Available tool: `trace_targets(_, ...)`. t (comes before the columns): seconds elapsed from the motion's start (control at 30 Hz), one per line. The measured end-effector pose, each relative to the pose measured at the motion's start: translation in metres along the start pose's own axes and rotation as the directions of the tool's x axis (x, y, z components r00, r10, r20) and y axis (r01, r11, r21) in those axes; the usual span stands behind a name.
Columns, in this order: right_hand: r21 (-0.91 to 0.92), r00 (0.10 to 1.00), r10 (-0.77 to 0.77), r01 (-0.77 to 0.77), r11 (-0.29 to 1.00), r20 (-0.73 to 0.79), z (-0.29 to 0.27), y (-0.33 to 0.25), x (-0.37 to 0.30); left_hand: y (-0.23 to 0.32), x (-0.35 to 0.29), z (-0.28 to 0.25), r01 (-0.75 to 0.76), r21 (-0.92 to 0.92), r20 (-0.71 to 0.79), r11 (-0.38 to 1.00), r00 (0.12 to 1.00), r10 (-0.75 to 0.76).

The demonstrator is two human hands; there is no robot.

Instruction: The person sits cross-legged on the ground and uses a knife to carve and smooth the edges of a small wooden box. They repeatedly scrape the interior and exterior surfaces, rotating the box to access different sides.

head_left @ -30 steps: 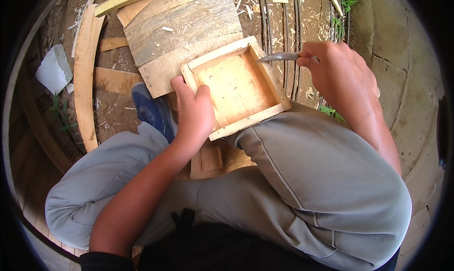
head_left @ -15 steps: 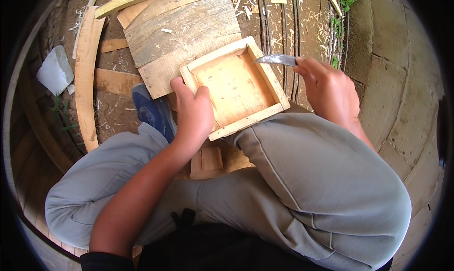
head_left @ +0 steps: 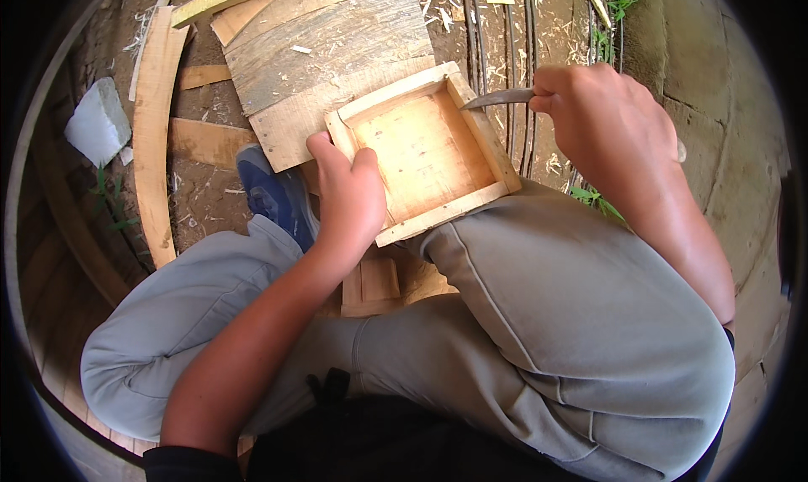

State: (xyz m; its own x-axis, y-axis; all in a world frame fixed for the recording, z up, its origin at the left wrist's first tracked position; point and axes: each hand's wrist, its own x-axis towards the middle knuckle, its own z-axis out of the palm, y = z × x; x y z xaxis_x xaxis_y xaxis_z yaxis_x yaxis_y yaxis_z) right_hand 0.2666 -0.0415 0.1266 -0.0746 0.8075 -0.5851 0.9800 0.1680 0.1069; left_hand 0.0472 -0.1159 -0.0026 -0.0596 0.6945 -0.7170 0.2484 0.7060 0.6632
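Observation:
A shallow square wooden box (head_left: 425, 158) rests tilted against my right knee, its hollow side facing up. My left hand (head_left: 349, 192) grips its left side, the thumb over the rim and the other fingers hidden beneath. In my right hand (head_left: 602, 116) is a knife with a curved grey blade (head_left: 501, 97), its handle mostly covered by my fist. The blade's tip meets the box's right wall near the far corner; whether it cuts into the wood I cannot tell.
Weathered boards (head_left: 332, 53) lie ahead, strewn with shavings. A long wooden strip (head_left: 156, 129) and a pale stone block (head_left: 99, 122) are at left. Narrow metal bars (head_left: 509, 53) run along the dirt beyond the box. Stone paving (head_left: 699, 179) borders the right.
My right hand has turned and its forearm swung outward to the right, the knife blade now seen more edge-on. The box and left hand have shifted slightly right.

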Motion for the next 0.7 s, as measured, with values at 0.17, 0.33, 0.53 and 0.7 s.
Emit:
trace_targets(0.17, 0.019, 0.999, 0.050, -0.049, 0.999, -0.005, 0.004, -0.004, -0.007, -0.005, 0.004, -0.001, 0.026, 0.011, -0.012, 1.000, 1.000, -0.026)
trace_targets(0.33, 0.033, 0.996, 0.084, -0.084, 0.996, 0.006, 0.006, -0.007, -0.011, -0.006, 0.005, -0.002, 0.000, 0.046, 0.001, 0.999, 1.000, 0.000)
trace_targets(0.53, 0.056, 0.997, 0.076, -0.075, 0.996, -0.023, 0.022, -0.003, -0.016, -0.001, 0.003, -0.002, -0.002, 0.048, 0.007, 0.999, 1.000, 0.002)
trace_targets(0.7, 0.180, 0.975, 0.123, -0.089, 0.980, -0.186, 0.059, 0.002, -0.032, -0.004, 0.006, -0.001, 0.004, 0.021, 0.018, 1.000, 1.000, -0.004)
